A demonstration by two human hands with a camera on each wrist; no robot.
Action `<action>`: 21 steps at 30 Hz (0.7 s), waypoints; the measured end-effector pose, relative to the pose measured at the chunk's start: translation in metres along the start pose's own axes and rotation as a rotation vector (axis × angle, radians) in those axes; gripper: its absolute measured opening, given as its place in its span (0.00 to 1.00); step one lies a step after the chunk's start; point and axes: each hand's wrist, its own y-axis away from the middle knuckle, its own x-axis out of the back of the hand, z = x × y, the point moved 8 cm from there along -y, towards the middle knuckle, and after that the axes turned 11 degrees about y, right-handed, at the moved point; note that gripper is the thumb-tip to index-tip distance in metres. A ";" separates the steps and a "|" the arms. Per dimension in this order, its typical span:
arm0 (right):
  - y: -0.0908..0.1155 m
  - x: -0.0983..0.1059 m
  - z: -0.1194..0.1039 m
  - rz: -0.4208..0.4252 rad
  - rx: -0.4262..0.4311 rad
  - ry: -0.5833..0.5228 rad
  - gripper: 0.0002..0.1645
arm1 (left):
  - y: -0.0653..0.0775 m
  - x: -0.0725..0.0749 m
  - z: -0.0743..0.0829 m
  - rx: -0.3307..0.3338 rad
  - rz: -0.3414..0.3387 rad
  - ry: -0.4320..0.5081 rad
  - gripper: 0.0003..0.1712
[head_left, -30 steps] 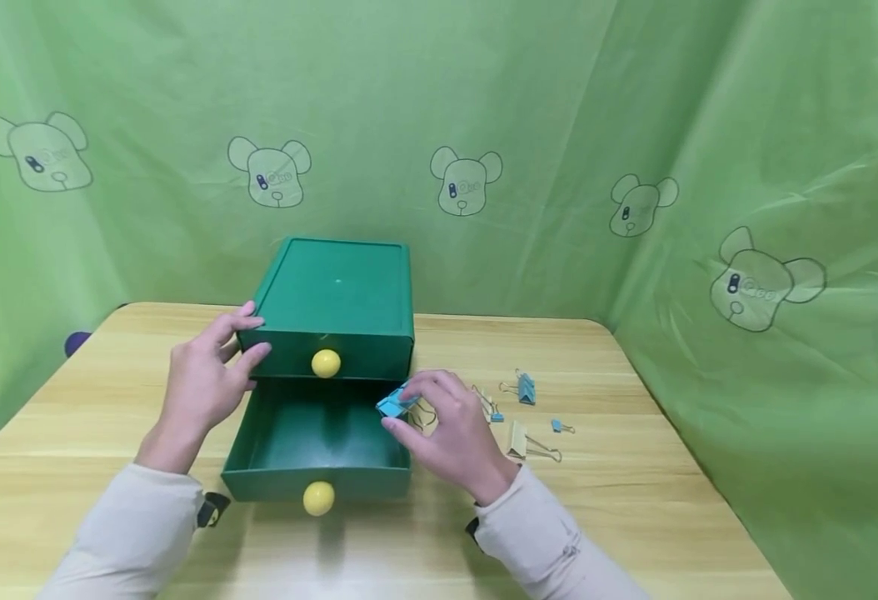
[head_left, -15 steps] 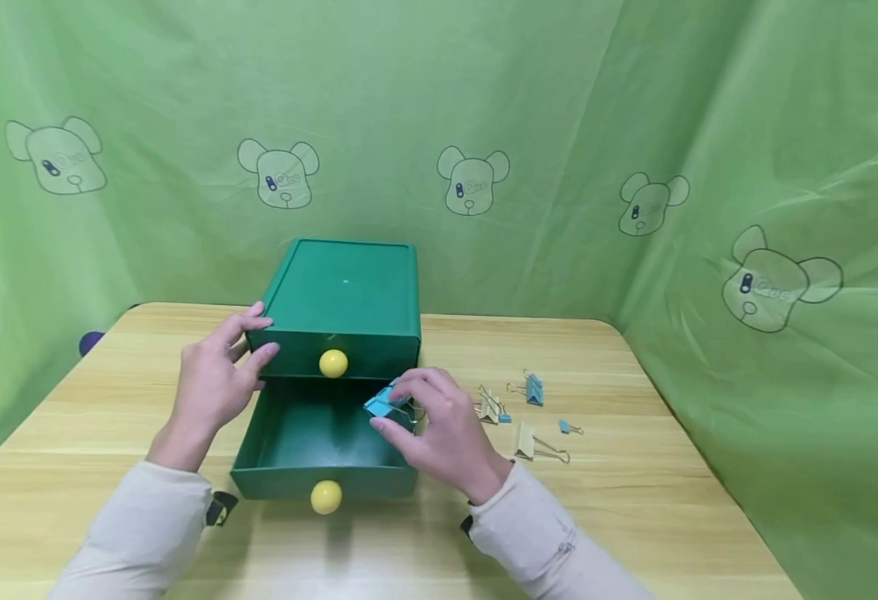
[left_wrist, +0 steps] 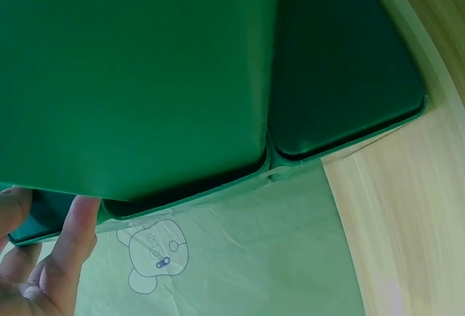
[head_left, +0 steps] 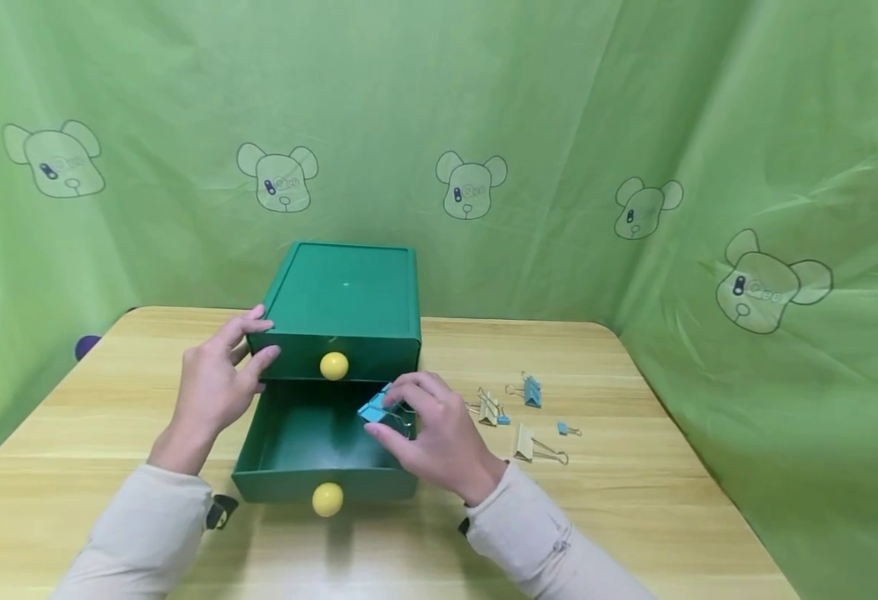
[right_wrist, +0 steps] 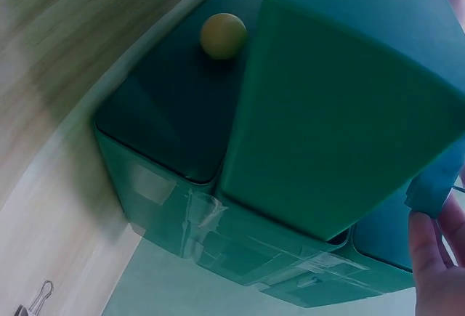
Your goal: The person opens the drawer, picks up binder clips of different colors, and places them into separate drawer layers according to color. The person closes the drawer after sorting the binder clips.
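Note:
A green drawer cabinet (head_left: 345,292) stands on the table with one drawer (head_left: 281,486) pulled out, its inside bare where it shows. In the head view, my right hand (head_left: 439,433) pinches a blue binder clip (head_left: 373,408) between thumb and fingers, over the drawer's right side. The same clip (right_wrist: 434,185) shows at the right edge of the right wrist view. With fingers mostly straight, my left hand (head_left: 214,379) rests on the cabinet's upper left front corner, thumb against the front of the closed top drawer. Its fingertips (left_wrist: 81,211) touch the green edge in the left wrist view.
Right of the cabinet lie several more binder clips: a cream one (head_left: 488,408), a large blue one (head_left: 532,392), a small blue one (head_left: 562,428) and another cream one (head_left: 524,443). Yellow knobs (head_left: 327,499) stick out from the drawers. A green curtain (head_left: 379,100) surrounds the table.
My right hand has carried the blue binder clip a little left, farther over the pulled-out drawer. The left hand stays at the cabinet's corner. The head view has shifted slightly.

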 end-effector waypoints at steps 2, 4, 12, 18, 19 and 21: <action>0.001 -0.001 0.000 -0.006 -0.001 0.000 0.13 | 0.000 0.000 0.000 -0.005 0.001 -0.001 0.18; 0.001 -0.001 0.000 -0.013 -0.002 0.002 0.13 | 0.001 0.000 0.001 -0.012 0.004 -0.003 0.18; -0.001 0.001 0.003 -0.013 -0.007 0.017 0.12 | -0.003 -0.001 0.001 -0.021 -0.006 -0.009 0.18; -0.001 0.004 0.009 -0.015 -0.014 0.029 0.11 | -0.003 -0.001 0.000 -0.023 -0.008 -0.017 0.18; -0.001 0.005 0.011 -0.013 -0.018 0.034 0.11 | -0.003 -0.001 0.000 -0.024 -0.008 -0.019 0.18; 0.001 0.009 0.015 -0.011 -0.029 0.047 0.11 | -0.003 -0.001 0.001 -0.027 -0.010 -0.021 0.18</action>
